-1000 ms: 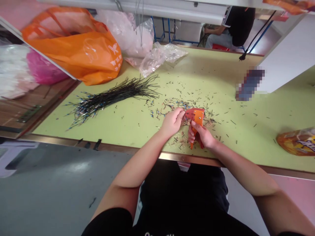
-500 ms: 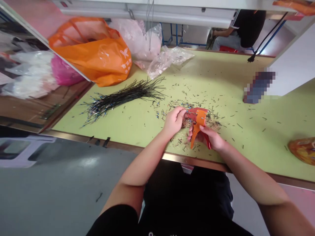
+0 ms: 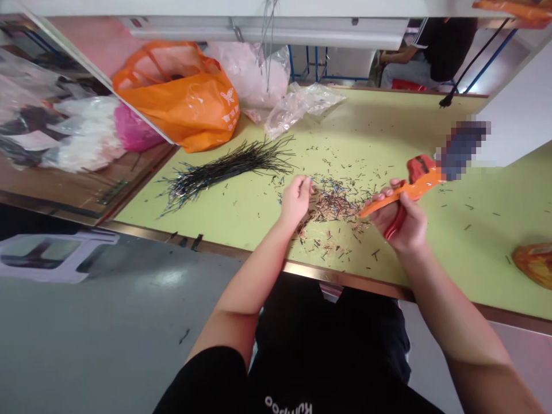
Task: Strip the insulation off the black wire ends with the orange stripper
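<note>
My right hand (image 3: 403, 221) grips an orange and red wire stripper (image 3: 399, 196) by its handles, with the red jaw end raised and pointing away from me. Closed in a pinch, my left hand (image 3: 297, 198) is over the left edge of a pile of wire scraps (image 3: 334, 204). Whatever is between its fingertips is too small to make out, though a speck of blue shows there. Farther left lies a bundle of black wires (image 3: 228, 167) with blue bits at the left ends, and neither hand touches it.
An orange bag (image 3: 194, 109) and clear plastic bags (image 3: 302, 106) stand at the back left. A blurred-out object (image 3: 463, 149) leans by a white panel on the right. An amber container (image 3: 535, 264) sits at the right edge. Beyond, a person (image 3: 444, 52) is seated.
My right hand has moved right with the wire stripper and turned it, taking it away from my left hand. My left hand has shifted slightly left and up. The scrap pile is now uncovered.
</note>
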`<state>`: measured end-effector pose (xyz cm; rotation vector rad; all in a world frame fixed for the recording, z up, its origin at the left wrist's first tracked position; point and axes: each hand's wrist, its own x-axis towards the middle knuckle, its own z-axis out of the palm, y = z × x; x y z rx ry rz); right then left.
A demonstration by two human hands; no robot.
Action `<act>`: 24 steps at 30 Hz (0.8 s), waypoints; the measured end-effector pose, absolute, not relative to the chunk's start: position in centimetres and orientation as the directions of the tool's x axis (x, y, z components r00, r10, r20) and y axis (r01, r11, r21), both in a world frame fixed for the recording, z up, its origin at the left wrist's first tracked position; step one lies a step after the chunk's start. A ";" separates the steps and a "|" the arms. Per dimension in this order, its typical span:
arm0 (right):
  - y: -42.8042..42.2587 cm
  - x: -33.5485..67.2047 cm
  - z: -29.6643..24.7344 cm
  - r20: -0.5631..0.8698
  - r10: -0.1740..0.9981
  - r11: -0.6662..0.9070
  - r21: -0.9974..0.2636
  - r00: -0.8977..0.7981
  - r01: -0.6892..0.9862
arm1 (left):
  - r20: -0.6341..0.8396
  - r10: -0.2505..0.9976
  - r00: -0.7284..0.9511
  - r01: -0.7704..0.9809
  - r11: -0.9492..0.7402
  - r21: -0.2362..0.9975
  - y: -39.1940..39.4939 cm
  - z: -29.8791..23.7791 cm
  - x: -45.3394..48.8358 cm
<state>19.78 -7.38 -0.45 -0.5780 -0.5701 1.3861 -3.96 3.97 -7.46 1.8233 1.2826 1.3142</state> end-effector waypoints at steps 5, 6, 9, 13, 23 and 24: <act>-6.0 21.3 -0.9 -0.001 0.978 0.154 -0.677 0.210 -0.720 | 0.448 0.894 -0.006 0.594 -0.358 0.721 6.1 -8.2 -6.0; -5.8 21.3 -1.2 -0.019 0.979 0.138 -0.676 0.204 -0.724 | 0.440 0.898 0.029 0.607 -0.365 0.706 6.3 -8.4 -6.2; -5.4 21.2 -1.9 -0.072 0.980 0.092 -0.665 0.185 -0.742 | 0.392 0.917 0.067 0.608 -0.349 0.713 7.1 -9.0 -6.6; -5.2 21.3 -2.2 -0.133 0.973 0.063 -0.636 0.190 -0.769 | 0.371 0.928 -0.019 0.619 -0.281 0.733 8.8 -8.7 -8.3; -4.4 20.9 -3.3 -0.259 0.953 -0.037 -0.614 0.156 -0.789 | 0.062 0.998 -0.033 0.989 0.024 0.147 12.7 -5.4 -21.1; -4.4 20.9 -3.4 -0.265 0.952 -0.048 -0.623 0.152 -0.781 | 0.042 0.998 -0.040 0.992 0.035 0.120 12.7 -5.3 -21.9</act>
